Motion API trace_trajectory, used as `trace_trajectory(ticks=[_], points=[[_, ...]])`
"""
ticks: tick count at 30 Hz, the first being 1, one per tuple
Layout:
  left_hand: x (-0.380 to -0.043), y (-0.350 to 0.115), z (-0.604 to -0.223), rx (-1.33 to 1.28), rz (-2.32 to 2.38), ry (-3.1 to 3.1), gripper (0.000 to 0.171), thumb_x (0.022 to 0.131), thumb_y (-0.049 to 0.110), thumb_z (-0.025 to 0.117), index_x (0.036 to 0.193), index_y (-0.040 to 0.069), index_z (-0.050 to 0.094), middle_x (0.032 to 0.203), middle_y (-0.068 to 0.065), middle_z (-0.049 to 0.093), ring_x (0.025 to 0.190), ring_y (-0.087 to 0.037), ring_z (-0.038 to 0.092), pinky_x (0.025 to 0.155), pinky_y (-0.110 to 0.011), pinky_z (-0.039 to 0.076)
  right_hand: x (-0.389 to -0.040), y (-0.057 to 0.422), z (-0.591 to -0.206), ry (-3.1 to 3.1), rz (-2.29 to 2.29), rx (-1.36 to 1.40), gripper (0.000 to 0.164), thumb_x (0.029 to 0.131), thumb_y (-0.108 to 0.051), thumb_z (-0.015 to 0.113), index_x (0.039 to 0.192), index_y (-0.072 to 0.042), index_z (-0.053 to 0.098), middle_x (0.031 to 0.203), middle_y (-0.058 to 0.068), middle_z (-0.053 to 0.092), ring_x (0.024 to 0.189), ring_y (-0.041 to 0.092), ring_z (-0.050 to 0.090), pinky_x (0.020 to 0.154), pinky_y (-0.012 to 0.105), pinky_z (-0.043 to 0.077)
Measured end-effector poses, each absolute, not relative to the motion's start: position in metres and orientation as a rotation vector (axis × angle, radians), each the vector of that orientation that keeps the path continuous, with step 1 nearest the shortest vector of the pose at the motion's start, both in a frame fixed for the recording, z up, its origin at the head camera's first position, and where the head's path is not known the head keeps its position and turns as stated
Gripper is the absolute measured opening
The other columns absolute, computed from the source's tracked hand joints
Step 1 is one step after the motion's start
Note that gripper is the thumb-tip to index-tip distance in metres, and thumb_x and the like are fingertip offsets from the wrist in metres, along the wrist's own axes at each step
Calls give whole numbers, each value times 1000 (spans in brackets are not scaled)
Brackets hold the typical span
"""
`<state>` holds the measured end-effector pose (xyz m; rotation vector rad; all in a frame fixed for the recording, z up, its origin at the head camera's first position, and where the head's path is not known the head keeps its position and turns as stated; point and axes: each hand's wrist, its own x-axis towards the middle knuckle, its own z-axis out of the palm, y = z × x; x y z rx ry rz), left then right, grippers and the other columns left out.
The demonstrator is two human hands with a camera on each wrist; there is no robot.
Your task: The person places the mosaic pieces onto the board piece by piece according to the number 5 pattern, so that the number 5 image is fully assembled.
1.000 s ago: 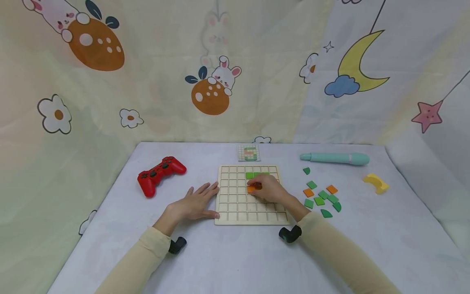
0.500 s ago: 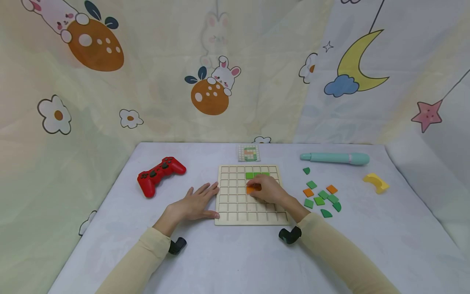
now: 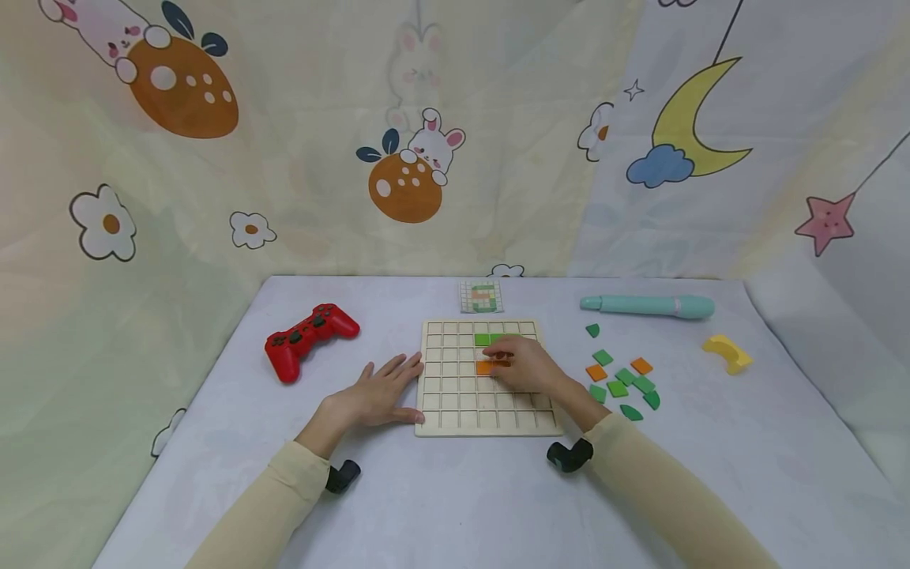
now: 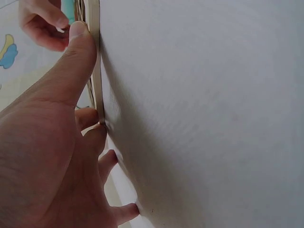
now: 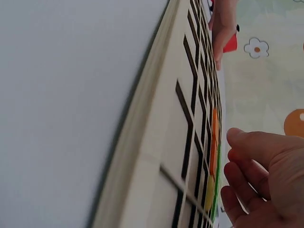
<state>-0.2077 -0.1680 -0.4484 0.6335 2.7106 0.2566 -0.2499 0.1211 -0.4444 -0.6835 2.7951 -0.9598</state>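
Observation:
A pale wooden grid board (image 3: 455, 395) lies flat on the white table. My left hand (image 3: 377, 395) is spread at its left edge, with the thumb and fingertips right at the rim. My right hand (image 3: 529, 367) hovers close over the board's right half, fingers loosely bent; in the right wrist view nothing shows between thumb and fingers. Just left of those fingertips, an orange square tile (image 3: 484, 368) sits in a cell. Green tiles (image 3: 483, 340) fill cells in a row behind it, partly covered by the hand. Beside the orange in the right wrist view is a yellow tile (image 5: 209, 192).
Loose green and orange tiles (image 3: 618, 388) are scattered right of the board. A small pattern card (image 3: 481, 297) lies behind it. A red game controller (image 3: 310, 340) is at the left; a teal wand-shaped object (image 3: 647, 306) and a yellow arch block (image 3: 728, 353) are at the right.
My right hand has shifted slightly right, its fingertips drawing off the orange tile, which now shows more fully in its cell. The left hand has stayed in place.

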Motion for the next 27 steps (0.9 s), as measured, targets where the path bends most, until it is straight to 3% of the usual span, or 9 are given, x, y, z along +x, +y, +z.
trace_trajectory(ticks=[17,27], points=[[-206,-168,-444,637,268,2704,94,84,63,61,156,18,20,165,1,11,152,-29,10,114,-69,12,-245,242,-445,2866,-897,-526,35,87,-12,70,121,-4,65,118,13,66,106,29,61,93,47,51],[-206,-169,-446,653,294,2705,94,84,62,62,156,18,20,165,1,11,152,-29,10,113,-69,12,-238,281,-445,2886,-871,-572,38,86,-12,72,121,-1,64,119,17,66,111,35,60,95,51,49]])
